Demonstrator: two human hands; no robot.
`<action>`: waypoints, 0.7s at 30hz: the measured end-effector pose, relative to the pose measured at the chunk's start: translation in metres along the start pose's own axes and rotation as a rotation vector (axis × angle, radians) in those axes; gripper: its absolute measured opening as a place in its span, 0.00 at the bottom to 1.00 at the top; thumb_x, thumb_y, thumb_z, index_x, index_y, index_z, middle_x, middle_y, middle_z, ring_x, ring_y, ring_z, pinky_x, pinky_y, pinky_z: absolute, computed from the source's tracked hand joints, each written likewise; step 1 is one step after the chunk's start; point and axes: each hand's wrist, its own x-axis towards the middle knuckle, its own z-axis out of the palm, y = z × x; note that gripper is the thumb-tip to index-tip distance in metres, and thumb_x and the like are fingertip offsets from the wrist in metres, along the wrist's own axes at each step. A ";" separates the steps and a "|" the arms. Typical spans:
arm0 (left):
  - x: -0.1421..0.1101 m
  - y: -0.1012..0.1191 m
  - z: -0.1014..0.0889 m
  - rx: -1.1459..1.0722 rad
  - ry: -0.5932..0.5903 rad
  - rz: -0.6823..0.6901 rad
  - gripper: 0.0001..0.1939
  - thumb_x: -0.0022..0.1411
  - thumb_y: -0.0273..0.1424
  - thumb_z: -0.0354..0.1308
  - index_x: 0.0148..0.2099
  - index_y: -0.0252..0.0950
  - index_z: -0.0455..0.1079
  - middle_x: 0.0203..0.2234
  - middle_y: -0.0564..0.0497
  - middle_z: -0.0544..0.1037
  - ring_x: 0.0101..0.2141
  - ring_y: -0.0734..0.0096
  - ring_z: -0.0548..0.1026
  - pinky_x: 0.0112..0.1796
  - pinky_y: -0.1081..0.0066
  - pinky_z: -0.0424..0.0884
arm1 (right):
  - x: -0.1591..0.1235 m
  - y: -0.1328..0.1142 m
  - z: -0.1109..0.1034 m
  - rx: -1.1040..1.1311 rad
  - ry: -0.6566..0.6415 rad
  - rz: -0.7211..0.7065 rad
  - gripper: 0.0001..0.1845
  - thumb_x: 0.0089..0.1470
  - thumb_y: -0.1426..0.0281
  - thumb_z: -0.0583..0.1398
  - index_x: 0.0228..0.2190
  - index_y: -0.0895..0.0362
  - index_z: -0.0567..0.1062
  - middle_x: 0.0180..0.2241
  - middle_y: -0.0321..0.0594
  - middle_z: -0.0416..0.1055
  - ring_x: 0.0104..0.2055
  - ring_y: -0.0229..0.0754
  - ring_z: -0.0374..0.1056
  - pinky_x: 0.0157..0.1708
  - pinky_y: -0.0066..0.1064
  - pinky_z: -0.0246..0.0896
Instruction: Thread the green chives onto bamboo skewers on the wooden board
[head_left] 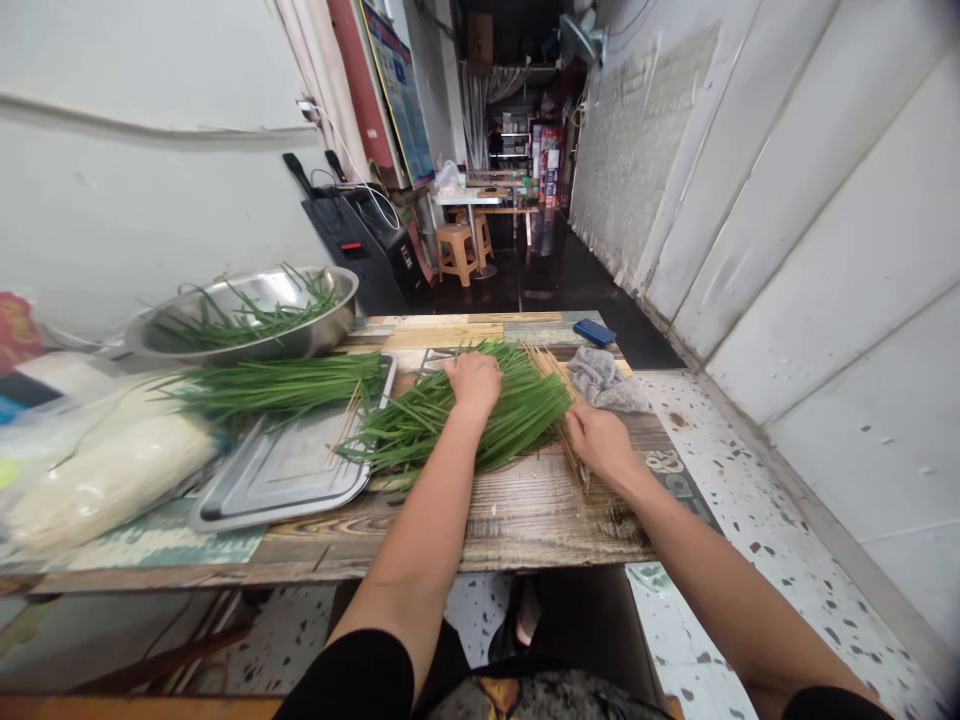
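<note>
A broad heap of garlic chives (pixel 525 405) lies across the wooden table. My left hand (pixel 475 382) is on top of the heap, its fingers curled down into the leaves and partly hidden. At the right end of the heap, my right hand (pixel 600 438) is closed, its fingertips against the chive ends and a bundle of thin bamboo skewers (pixel 576 462). Whatever lies between those fingertips is hidden. To the left, a metal tray (pixel 281 490) carries another bunch of chives (pixel 289 385), with a few skewers at its right side.
A steel bowl (pixel 330 325) with loose chives stands at the back left. Before it lies a plastic bag of something pale (pixel 112 485). A grey cloth (pixel 606 380) and a dark blue box-like object (pixel 594 332) lie at the right. The table's front edge (pixel 450 570) is close to my body.
</note>
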 end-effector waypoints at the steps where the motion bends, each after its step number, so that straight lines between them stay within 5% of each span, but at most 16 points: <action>1: 0.000 0.001 0.000 -0.016 -0.002 -0.006 0.08 0.55 0.32 0.55 0.31 0.39 0.76 0.35 0.45 0.76 0.41 0.57 0.69 0.44 0.56 0.56 | 0.000 0.000 0.000 0.002 -0.003 0.000 0.15 0.59 0.68 0.48 0.31 0.57 0.73 0.30 0.41 0.75 0.32 0.39 0.68 0.28 0.27 0.46; 11: -0.003 0.002 -0.017 -0.363 -0.153 0.157 0.10 0.52 0.30 0.52 0.32 0.35 0.74 0.28 0.49 0.78 0.31 0.68 0.73 0.35 0.71 0.65 | -0.001 -0.001 -0.003 0.017 -0.002 0.004 0.15 0.59 0.68 0.48 0.31 0.56 0.73 0.31 0.41 0.75 0.32 0.39 0.68 0.29 0.27 0.46; 21: -0.013 -0.004 -0.051 0.189 -0.335 0.153 0.07 0.49 0.28 0.56 0.29 0.36 0.76 0.34 0.43 0.79 0.39 0.56 0.74 0.40 0.66 0.67 | -0.001 -0.002 -0.001 -0.002 0.007 0.005 0.15 0.59 0.67 0.48 0.30 0.57 0.72 0.30 0.41 0.75 0.31 0.39 0.68 0.28 0.28 0.45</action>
